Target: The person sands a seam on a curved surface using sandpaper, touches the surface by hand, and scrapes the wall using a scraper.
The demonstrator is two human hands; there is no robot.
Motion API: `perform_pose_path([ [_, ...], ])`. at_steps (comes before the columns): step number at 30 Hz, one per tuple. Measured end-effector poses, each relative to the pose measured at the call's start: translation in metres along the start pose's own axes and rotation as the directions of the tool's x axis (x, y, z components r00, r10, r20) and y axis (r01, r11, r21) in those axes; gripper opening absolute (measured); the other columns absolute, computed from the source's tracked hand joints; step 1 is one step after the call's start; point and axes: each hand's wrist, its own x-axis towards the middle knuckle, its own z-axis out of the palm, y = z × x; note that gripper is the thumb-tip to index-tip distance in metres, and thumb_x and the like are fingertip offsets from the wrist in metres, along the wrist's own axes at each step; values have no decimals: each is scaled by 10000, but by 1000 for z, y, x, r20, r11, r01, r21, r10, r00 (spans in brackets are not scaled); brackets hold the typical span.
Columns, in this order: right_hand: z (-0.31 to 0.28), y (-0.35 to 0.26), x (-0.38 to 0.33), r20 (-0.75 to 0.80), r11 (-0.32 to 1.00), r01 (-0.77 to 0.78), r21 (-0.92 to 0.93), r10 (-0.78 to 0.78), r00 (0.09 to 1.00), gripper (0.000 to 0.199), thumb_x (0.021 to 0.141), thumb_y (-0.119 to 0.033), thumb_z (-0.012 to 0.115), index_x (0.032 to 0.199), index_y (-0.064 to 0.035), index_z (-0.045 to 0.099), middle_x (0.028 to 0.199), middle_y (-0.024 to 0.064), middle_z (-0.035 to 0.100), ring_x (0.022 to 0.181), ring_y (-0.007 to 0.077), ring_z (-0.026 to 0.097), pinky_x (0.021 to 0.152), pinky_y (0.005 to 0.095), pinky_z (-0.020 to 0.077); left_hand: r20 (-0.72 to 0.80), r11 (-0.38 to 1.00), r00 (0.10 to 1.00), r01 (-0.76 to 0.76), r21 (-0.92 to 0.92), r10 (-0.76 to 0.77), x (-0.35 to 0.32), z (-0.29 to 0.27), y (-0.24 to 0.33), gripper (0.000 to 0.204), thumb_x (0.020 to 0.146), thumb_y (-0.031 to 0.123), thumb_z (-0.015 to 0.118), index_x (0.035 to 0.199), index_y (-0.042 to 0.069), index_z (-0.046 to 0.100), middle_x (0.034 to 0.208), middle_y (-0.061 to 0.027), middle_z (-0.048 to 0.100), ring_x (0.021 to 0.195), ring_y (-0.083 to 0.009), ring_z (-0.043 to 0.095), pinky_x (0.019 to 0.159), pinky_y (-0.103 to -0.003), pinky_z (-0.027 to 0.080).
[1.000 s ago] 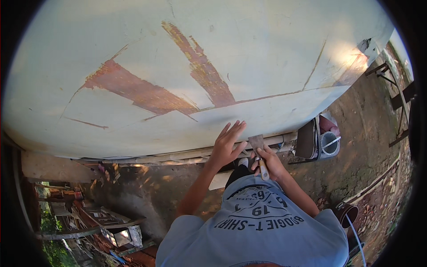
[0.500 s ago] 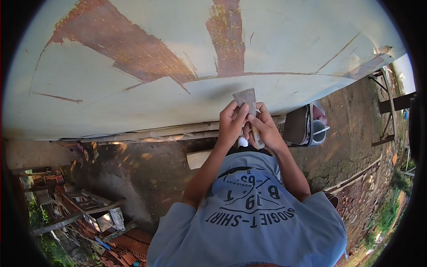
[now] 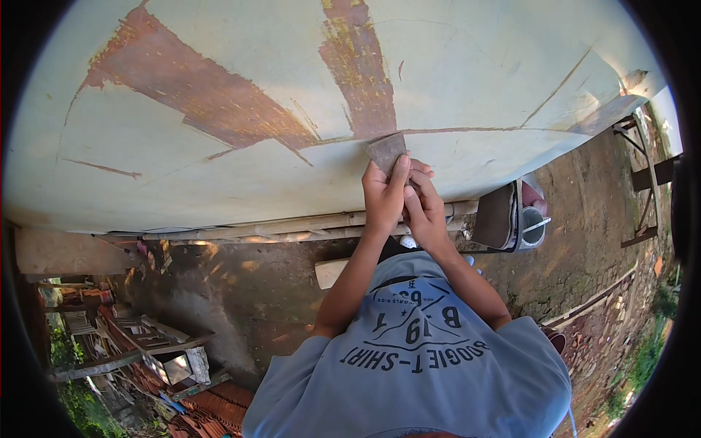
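A putty knife (image 3: pixel 386 150) with a broad grey blade is held upright between my hands in front of a pale painted wall (image 3: pixel 241 182). My left hand (image 3: pixel 383 196) is closed around it at the base of the blade, with the thumb lying along the metal. Against it, my right hand (image 3: pixel 426 208) is closed about the handle, which the fingers now mostly hide. The blade's edge overlaps the lower end of a scraped reddish-brown strip (image 3: pixel 363 80); whether it touches the wall I cannot tell.
A wider scraped patch (image 3: pixel 197 87) runs across the wall at left. Bamboo poles (image 3: pixel 299 228) lie along its foot. A grey bucket (image 3: pixel 534 225) stands at right, by a dark container (image 3: pixel 496 215). Scrap wood (image 3: pixel 161 350) and stacked roof tiles (image 3: pixel 219 409) lie at lower left.
Both hands and the putty knife have moved up a little toward the scraped strip. The blade has tilted leftward, and the yellowish handle has gone behind my fingers.
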Motion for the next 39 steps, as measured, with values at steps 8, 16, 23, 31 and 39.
perform_pose_path([
  [8,3,0,5,-77,978,110,-177,-125,989,330,1017,-107,543,1302,50,594,584,16,512,545,53,457,496,251,383,-12,995,995,-99,24,99,5,5,0,106,1043,112,511,1023,7,517,740,-91,618,620,-157,616,593,-303,550],
  [16,14,-4,0,-92,990,84,-113,-95,991,325,1008,-101,555,1295,39,610,559,20,496,528,53,467,496,250,409,-33,995,996,-85,60,87,5,6,10,90,1034,91,515,1015,3,503,718,-71,588,612,-144,593,568,-305,540],
  [23,20,-1,3,-127,985,133,-114,-147,981,296,1008,-103,552,1250,46,633,552,31,513,523,55,469,489,251,411,-51,993,995,-75,92,80,4,2,9,118,1033,108,535,1006,0,493,721,-66,586,610,-136,592,571,-293,538],
  [31,25,-5,4,-176,991,92,-94,-107,978,249,1007,-108,567,1176,48,662,553,36,523,518,49,452,466,263,392,9,991,998,-67,113,66,7,-1,12,104,1041,108,511,1017,9,489,724,-63,574,619,-137,583,585,-310,544],
  [39,24,-4,1,-187,978,106,-181,-140,972,213,1000,-109,579,1116,35,686,549,36,525,525,55,484,467,272,400,31,998,999,-26,65,24,7,-2,10,121,1049,127,497,1031,8,500,714,-58,552,629,-141,570,585,-311,534],
])
